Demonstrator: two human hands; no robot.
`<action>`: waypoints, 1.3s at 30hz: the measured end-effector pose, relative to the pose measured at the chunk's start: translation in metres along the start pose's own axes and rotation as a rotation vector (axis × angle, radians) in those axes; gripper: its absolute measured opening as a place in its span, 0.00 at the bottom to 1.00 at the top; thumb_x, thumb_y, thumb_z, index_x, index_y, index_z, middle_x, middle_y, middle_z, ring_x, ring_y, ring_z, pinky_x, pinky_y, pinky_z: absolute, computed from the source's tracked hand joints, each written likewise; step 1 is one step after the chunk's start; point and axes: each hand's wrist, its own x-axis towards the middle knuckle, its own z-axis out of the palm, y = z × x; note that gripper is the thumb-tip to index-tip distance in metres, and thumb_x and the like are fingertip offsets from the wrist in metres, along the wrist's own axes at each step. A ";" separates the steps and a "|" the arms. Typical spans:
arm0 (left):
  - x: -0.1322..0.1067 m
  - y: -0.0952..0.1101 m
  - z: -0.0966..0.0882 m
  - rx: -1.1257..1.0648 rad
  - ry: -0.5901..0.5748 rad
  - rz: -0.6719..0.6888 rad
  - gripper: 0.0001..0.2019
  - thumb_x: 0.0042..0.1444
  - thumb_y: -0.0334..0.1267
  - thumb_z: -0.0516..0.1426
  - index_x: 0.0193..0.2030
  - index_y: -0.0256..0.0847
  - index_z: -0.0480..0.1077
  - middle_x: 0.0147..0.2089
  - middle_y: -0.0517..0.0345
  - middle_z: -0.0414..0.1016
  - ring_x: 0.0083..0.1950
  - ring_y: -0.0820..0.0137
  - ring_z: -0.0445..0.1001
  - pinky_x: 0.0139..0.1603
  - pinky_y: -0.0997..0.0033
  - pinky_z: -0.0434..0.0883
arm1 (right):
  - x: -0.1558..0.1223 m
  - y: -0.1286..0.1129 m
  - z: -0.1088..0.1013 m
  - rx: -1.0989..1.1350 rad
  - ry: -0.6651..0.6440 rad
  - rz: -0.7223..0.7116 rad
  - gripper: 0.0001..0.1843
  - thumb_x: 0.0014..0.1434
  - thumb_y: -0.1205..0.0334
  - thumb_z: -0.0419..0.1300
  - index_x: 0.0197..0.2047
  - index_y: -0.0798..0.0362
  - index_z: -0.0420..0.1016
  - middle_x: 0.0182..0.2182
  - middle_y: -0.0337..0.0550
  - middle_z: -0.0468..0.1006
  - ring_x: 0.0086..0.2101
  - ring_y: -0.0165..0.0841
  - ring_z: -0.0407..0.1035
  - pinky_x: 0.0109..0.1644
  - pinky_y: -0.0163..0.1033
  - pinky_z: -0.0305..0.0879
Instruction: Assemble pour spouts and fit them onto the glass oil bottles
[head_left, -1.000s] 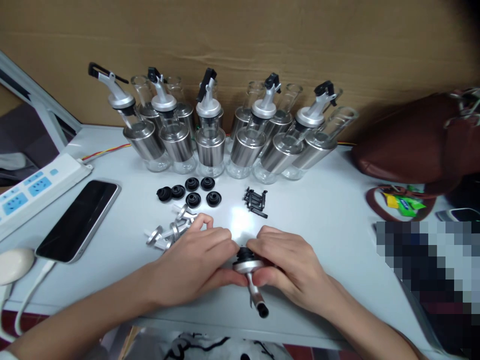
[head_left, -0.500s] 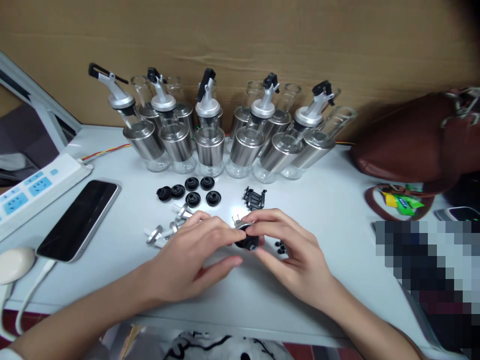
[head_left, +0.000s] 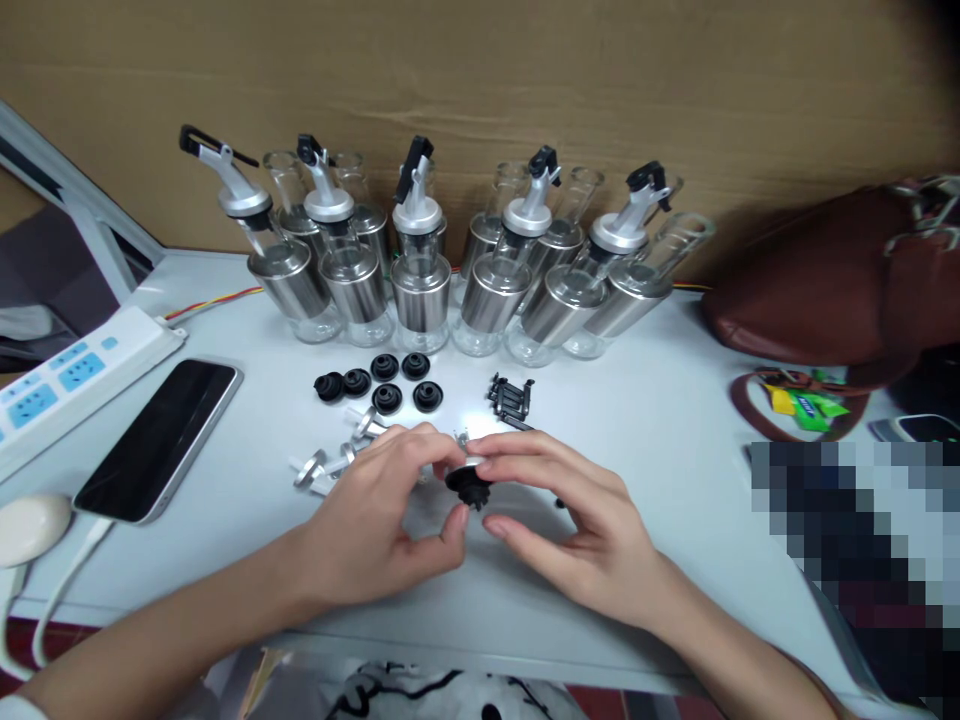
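Between my two hands is a bottle pourer spout (head_left: 471,482), its ribbed black stopper facing me and its silver part pointing away, mostly covered by fingers. My left hand (head_left: 386,500) grips it with the index finger on the far side and the thumb at the stopper's tip. My right hand (head_left: 581,520) has its fingertips on the stopper's rim, with the thumb near the tip. Left of my hands lie silver pourer spouts (head_left: 319,472), partly hidden by my left hand. Beyond them sit several black stoppers (head_left: 386,398). A cluster of black flip levers (head_left: 511,398) lies past my right hand.
Glass bottles with steel sleeves (head_left: 420,295) stand in rows against the cardboard (head_left: 480,70); the front ones carry spouts. A phone (head_left: 161,440) and a power strip (head_left: 82,385) lie left. On the right are a brown bag (head_left: 810,280) and small green packets (head_left: 814,408).
The pourer spout has shifted a little left and turned, so its stopper tip now faces me. My left thumb has moved in against the tip; my right thumb has moved down from it.
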 end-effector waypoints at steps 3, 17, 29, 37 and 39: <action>0.000 0.000 0.001 0.037 0.016 0.018 0.14 0.50 0.28 0.54 0.42 0.43 0.55 0.31 0.61 0.66 0.31 0.72 0.67 0.33 0.70 0.67 | 0.001 -0.001 0.000 0.003 -0.007 -0.018 0.19 0.57 0.73 0.62 0.51 0.54 0.69 0.46 0.48 0.75 0.48 0.33 0.71 0.53 0.37 0.70; -0.001 -0.001 -0.001 0.084 -0.050 0.033 0.14 0.58 0.29 0.53 0.51 0.40 0.58 0.43 0.53 0.69 0.46 0.68 0.70 0.45 0.66 0.70 | 0.001 0.005 -0.004 -0.065 0.063 -0.024 0.13 0.57 0.73 0.62 0.45 0.52 0.73 0.41 0.46 0.76 0.42 0.33 0.74 0.46 0.37 0.74; 0.001 -0.001 -0.001 0.155 -0.032 0.074 0.13 0.65 0.33 0.49 0.56 0.43 0.59 0.49 0.51 0.66 0.49 0.68 0.69 0.47 0.70 0.71 | 0.004 0.001 -0.010 -0.021 0.030 0.000 0.19 0.57 0.71 0.63 0.51 0.50 0.71 0.48 0.47 0.79 0.49 0.35 0.73 0.54 0.41 0.71; 0.000 -0.002 -0.004 0.097 -0.098 0.049 0.15 0.63 0.26 0.50 0.55 0.42 0.62 0.46 0.53 0.66 0.46 0.71 0.69 0.45 0.73 0.70 | 0.007 0.002 -0.017 -0.320 0.051 0.038 0.10 0.61 0.67 0.58 0.46 0.50 0.75 0.42 0.48 0.76 0.43 0.38 0.70 0.45 0.45 0.69; 0.001 -0.003 -0.004 0.116 -0.097 0.049 0.15 0.63 0.27 0.51 0.54 0.42 0.62 0.45 0.53 0.68 0.45 0.70 0.69 0.45 0.71 0.70 | 0.006 0.009 -0.020 -0.518 0.051 0.104 0.09 0.62 0.66 0.57 0.45 0.52 0.76 0.38 0.49 0.75 0.40 0.40 0.68 0.42 0.46 0.67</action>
